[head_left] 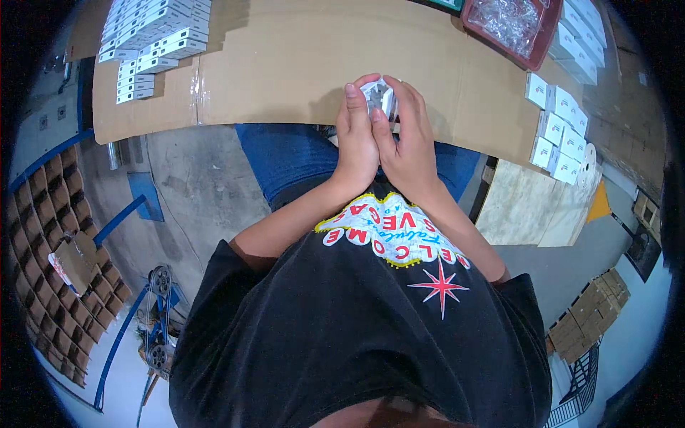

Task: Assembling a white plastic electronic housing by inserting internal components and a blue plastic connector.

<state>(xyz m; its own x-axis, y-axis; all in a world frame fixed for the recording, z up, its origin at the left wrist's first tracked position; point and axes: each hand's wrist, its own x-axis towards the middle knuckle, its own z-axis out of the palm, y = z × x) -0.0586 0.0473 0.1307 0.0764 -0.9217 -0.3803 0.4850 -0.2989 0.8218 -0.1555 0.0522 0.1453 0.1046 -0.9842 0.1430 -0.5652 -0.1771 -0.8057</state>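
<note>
Your black T-shirt fills the lower picture, nearest the lens, with both forearms rising from it toward the tabletop, which is covered in brown cardboard. Your left hand and right hand press side by side, fingers closed together around a small white box held just above the near edge of the tabletop; only its top peeks out between your fingertips, so you seem to be steadying it from both sides to work on it. To your left, rows of white boxes lie stacked in neat lines, likely sorted for reach. To your right, more small white boxes stand near the edge, and a red tray holds clear plastic pieces.
</note>
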